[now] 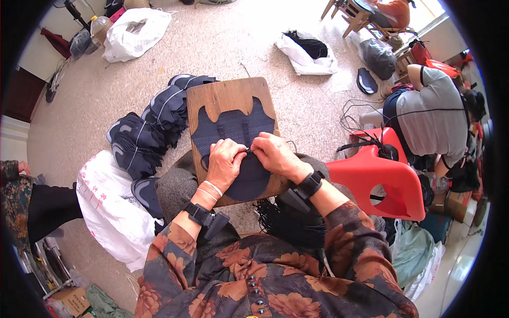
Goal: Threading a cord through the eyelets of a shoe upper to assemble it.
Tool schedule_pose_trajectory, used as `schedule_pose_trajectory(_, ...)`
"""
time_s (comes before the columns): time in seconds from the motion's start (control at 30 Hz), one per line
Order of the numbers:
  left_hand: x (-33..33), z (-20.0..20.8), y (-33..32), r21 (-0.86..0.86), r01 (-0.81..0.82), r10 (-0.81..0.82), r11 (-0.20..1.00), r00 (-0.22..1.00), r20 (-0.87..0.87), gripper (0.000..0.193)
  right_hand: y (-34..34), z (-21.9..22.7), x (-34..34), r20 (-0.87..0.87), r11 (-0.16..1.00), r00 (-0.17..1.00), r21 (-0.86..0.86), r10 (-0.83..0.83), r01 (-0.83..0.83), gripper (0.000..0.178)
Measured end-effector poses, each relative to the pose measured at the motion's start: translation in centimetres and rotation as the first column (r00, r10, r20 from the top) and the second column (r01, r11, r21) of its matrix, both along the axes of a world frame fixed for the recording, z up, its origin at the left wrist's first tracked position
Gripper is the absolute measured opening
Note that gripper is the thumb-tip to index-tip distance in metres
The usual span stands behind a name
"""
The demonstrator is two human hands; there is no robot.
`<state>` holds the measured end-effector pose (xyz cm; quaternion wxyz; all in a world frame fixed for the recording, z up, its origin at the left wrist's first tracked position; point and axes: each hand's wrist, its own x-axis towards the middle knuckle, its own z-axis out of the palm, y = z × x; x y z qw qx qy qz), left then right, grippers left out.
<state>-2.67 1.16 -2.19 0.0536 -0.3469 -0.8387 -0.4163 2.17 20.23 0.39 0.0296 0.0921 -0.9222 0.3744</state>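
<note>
A dark navy shoe upper [233,127] lies flat on a wooden board [228,91] across my lap, its cut-out end pointing away from me. My left hand [225,161] is closed over its middle, thumb and fingertips pinching the fabric edge. Close beside it, my right hand [278,156] also pinches there, the two sets of fingertips almost meeting. Whether a thin lace is between the fingertips is too small to tell. The rounded near part of the upper [248,180] shows between my wrists. A bundle of black laces [289,225] hangs below the board, by my right forearm.
Tied stacks of shoe uppers [135,140] stand left of the board, beside a white sack [108,206]. At right are a red plastic chair [376,177] and a bent-over person in grey [432,114]. A white bag of black laces [307,55] lies farther off on the floor.
</note>
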Motion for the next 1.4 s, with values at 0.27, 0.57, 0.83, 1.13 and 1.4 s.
schedule_pose_trajectory(0.27,0.0,-0.6,-0.3,0.080,-0.054,0.053,0.995,0.999,0.006,0.009,-0.3,-0.8,1.8,-0.093,0.979,0.985,0.125,-0.148,0.159,0.005)
schedule_pose_trajectory(0.57,-0.1,-0.8,-0.6,0.036,0.007,-0.009,0.999,0.999,0.037,0.010,-2.3,-1.5,1.6,-0.134,0.972,0.973,0.116,-0.188,0.204,0.005)
schedule_pose_trajectory(0.83,-0.2,-0.7,-0.8,0.071,0.014,-0.020,0.997,0.996,0.084,0.010,-2.6,-1.8,1.3,-0.134,0.952,0.962,0.165,-0.236,0.257,0.008)
schedule_pose_trajectory(1.13,-0.3,0.6,-0.3,-0.131,0.010,-0.018,0.991,0.998,-0.064,0.008,-1.7,-1.1,2.2,-0.083,0.967,0.964,-0.059,-0.254,0.249,0.016)
schedule_pose_trajectory(1.4,-0.3,0.6,-1.3,-0.223,0.013,-0.028,0.975,0.997,-0.066,0.006,-1.2,-0.6,2.2,-0.028,0.966,0.967,-0.072,-0.252,0.249,0.017)
